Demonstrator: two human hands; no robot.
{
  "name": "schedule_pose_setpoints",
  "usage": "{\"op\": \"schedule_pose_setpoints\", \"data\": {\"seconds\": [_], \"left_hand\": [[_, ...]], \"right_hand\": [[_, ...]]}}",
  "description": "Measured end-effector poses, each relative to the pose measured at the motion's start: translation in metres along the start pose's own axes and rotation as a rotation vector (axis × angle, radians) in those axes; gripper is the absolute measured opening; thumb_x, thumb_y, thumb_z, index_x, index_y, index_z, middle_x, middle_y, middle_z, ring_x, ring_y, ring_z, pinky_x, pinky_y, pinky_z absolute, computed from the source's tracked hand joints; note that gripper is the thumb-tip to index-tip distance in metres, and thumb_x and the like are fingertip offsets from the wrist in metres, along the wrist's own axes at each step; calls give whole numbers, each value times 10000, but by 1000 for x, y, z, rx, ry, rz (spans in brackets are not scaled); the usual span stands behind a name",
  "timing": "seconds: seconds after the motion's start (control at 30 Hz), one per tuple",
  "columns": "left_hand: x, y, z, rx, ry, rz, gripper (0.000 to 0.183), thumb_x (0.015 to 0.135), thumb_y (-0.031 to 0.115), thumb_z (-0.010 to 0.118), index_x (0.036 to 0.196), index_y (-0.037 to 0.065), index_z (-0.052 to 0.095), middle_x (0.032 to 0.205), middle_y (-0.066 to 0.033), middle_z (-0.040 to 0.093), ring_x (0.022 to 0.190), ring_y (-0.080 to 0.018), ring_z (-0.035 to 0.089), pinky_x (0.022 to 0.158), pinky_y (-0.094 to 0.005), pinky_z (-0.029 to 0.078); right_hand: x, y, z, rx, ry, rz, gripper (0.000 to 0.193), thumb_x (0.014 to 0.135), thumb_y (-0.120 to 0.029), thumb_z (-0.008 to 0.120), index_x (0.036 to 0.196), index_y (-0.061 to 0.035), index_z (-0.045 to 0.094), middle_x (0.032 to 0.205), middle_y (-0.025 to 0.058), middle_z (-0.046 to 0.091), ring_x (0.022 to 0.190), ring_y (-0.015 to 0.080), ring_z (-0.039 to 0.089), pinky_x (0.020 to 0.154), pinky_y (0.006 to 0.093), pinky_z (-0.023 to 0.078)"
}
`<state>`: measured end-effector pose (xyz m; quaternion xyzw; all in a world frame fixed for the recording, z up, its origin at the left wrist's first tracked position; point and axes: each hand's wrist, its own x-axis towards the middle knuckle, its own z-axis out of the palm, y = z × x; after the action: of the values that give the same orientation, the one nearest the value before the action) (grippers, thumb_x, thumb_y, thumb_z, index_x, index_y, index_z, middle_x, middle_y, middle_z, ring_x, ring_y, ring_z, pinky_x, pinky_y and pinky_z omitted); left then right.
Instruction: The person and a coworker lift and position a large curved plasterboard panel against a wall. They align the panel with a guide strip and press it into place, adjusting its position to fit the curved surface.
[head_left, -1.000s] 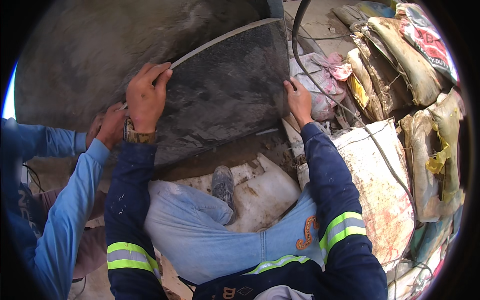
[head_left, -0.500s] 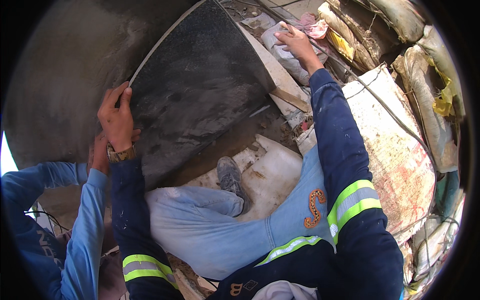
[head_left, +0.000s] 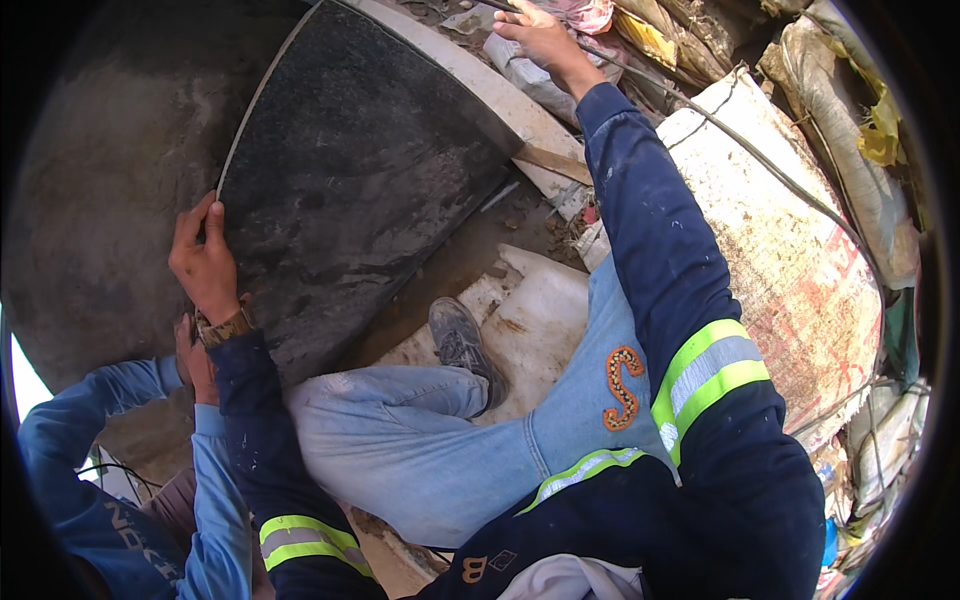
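My left hand [head_left: 207, 255] grips the pale thin edge of a large black panel [head_left: 370, 180], thumb on one side and fingers on the other. The panel stands tilted in front of me, and its kind is unclear. Up at the top, my right hand [head_left: 545, 45] has its fingers loosely apart beside a dark cable [head_left: 740, 138] that passes behind it. Whether the hand touches the cable I cannot tell. Just below my left wrist is a co-worker's hand [head_left: 197, 362], partly hidden behind my sleeve.
A brown-grey surface [head_left: 110, 180] rises behind the panel. The co-worker's blue sleeves [head_left: 215, 480] are close by at lower left. Stained white sacks [head_left: 770, 240] and rolled sacking [head_left: 850, 130] lie to the right. My shoe [head_left: 460, 345] rests by a dirty white sheet [head_left: 545, 310] and wet ground.
The view has shifted, so the panel and both my hands appear further left. My left hand keeps its hold on the edge; my right hand stays near the cable with its fingers apart.
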<state>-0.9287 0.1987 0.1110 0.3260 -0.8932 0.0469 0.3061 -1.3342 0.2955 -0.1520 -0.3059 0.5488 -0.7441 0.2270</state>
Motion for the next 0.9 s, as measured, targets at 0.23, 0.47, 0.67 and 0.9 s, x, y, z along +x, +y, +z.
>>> {"op": "schedule_pose_setpoints", "data": {"seconds": [0.23,0.47,0.67,0.9], "left_hand": [[0,3,1,-27,14,21,212,928,185,700,1051,15,732,896,-111,681,832,-211,653,768,-319,493],[1,2,0,-20,8,15,201,920,174,703,1033,10,726,897,-114,686,823,-233,650,766,-322,491],[3,0,0,-65,-14,-8,204,927,181,694,1030,6,714,915,-120,682,840,-240,642,784,-324,484],[2,-10,2,-139,-63,-83,294,949,242,672,1098,-10,702,1025,-144,712,947,-237,661,868,-322,484]], "right_hand": [[0,-4,-1,-73,8,5,566,880,-133,695,1386,15,490,1130,79,663,1004,156,595,880,293,486],[-3,3,6,147,89,-6,447,862,-119,721,1267,-4,568,1070,54,673,989,163,616,817,311,500],[3,2,6,-4,67,10,659,827,-145,743,1371,54,427,1147,95,675,995,141,636,875,262,493],[-17,-17,11,-303,54,86,634,813,-168,723,1359,24,463,1160,123,703,1053,222,667,894,305,499]]}}
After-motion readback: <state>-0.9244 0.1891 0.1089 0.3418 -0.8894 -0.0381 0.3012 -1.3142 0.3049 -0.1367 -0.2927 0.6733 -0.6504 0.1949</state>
